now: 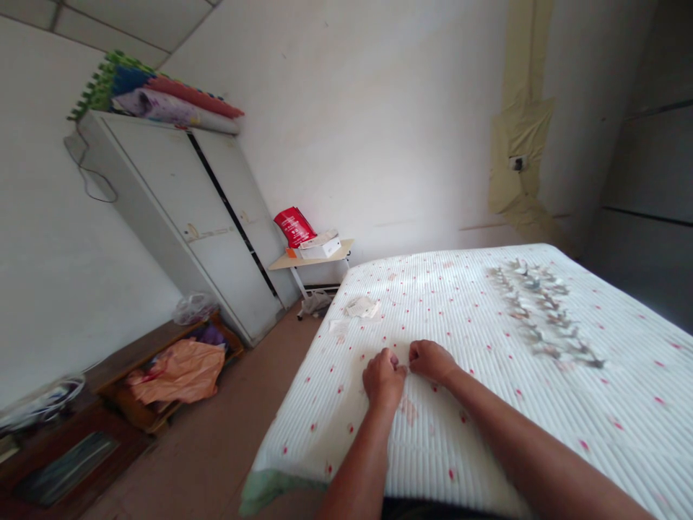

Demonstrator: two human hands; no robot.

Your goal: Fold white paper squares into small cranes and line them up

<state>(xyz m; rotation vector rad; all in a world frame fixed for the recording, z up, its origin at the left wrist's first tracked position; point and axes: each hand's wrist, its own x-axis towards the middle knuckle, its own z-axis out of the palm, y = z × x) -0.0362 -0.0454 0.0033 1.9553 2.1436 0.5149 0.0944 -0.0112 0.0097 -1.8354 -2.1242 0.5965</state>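
Where the white cover (pixel 433 462) is spread, small objects (pixel 533 283), rowed eleven to five, are set at two o'clock from the right hand (pixel 430 360), farther from the left hand (pixel 383 375). Both are curled into pinches; whether anything is held cannot be told.

We record: white wall (pixel 390 144), brightest mid-span; brown floor (pixel 216 433); grey cabinet (pixel 173 188) in corner, foam mats (pixel 189 97) on top; small table (pixel 281 262) near wall; low wooden furniture (pixel 130 352) at left; panelled ceiling (pixel 124 32).
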